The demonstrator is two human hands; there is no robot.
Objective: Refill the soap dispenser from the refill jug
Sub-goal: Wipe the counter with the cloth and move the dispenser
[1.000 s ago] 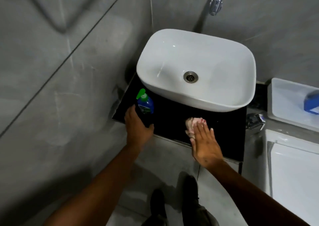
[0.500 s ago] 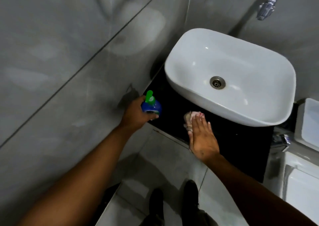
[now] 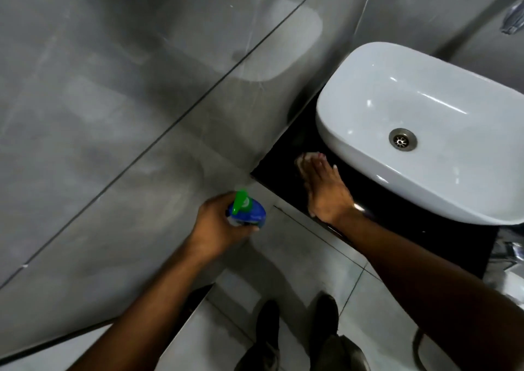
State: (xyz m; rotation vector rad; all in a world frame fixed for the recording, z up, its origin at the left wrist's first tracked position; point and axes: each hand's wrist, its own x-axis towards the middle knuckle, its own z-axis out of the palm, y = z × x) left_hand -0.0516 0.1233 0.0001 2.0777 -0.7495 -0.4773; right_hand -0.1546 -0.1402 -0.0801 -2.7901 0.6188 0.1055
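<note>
I have my left hand (image 3: 218,226) wrapped around the blue soap dispenser (image 3: 246,211), clear of the black worktop (image 3: 283,161), my right hand (image 3: 326,192) flat on a rag (image 3: 302,159); next I judge its green pump (image 3: 241,199) needs unscrewing.

The blue soap dispenser with its green pump top (image 3: 246,207) came out smeared by motion, its label unreadable and its lower body buried in the left hand (image 3: 218,229). A pale crumpled cloth (image 3: 304,158) was mostly covered by the right hand's fingers (image 3: 317,169). The white oval ceramic basin (image 3: 419,132) ran off the right edge, and the chrome tap (image 3: 513,19) was clipped and blurred up top.
</note>
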